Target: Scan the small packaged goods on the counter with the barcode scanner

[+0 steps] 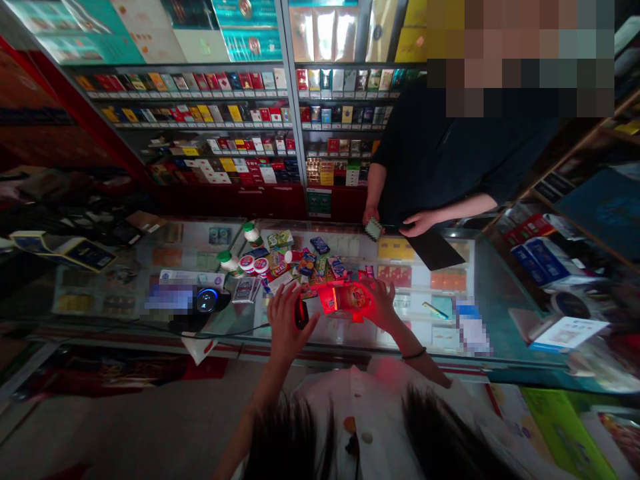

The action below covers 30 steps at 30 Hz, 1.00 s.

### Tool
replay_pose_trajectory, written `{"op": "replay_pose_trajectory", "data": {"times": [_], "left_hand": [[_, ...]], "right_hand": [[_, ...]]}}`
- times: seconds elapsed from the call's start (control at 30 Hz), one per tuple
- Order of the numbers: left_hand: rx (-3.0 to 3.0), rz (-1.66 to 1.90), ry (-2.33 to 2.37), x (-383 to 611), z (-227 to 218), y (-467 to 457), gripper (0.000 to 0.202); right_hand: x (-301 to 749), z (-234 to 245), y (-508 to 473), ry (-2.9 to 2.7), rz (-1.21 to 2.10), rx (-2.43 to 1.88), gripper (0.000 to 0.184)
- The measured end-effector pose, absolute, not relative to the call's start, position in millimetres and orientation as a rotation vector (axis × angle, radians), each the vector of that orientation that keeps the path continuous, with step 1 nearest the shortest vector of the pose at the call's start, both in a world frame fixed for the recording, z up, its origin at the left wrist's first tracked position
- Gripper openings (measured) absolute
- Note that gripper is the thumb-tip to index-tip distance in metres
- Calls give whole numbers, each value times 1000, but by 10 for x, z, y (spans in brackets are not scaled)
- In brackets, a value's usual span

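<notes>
My left hand [287, 323] is wrapped round a small dark barcode scanner [301, 313], whose black cable runs off to the left. Red light from it falls on a snack packet [344, 298] just to the right. That packet is gripped at its right end by my right hand [379, 303], above the glass counter. The red glow hides the packet's true colours. Right behind both hands lies a pile of small candy packs [320, 265], with two round white-lidded tubs [254, 265] and green-capped bottles [253, 233] at its left.
A person in dark clothes [450, 153] stands across the glass counter [320, 337], holding a small blurred item. Left stand a device with a lit blue ring [207, 300] and a card box [246, 290]. A pen-like stick [435, 310] lies right. Cigarette shelves [200, 93] line the back.
</notes>
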<state>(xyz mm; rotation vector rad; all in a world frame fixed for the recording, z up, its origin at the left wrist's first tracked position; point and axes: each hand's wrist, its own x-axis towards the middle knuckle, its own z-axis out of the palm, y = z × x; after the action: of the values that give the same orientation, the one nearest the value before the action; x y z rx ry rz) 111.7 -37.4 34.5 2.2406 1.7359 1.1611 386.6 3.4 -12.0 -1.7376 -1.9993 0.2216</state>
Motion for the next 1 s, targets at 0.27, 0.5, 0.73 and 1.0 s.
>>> {"op": "replay_pose_trajectory", "data": {"times": [0.27, 0.5, 0.73, 1.0], "left_hand": [[2509, 795, 1302, 2078, 339, -132, 87], [2544, 685, 1092, 2675, 126, 71, 69], [2533, 583, 920, 3226, 4, 97, 60], [2539, 381, 792, 3799, -271, 153, 61]], "right_hand": [[4374, 38, -268, -1893, 95, -1849, 58], [4818, -41, -575, -1786, -79, -1989, 51], [5306, -129, -902, -1712, -50, -2168, 58], [5610, -335, -1121, -1470, -104, -2445, 52]]}}
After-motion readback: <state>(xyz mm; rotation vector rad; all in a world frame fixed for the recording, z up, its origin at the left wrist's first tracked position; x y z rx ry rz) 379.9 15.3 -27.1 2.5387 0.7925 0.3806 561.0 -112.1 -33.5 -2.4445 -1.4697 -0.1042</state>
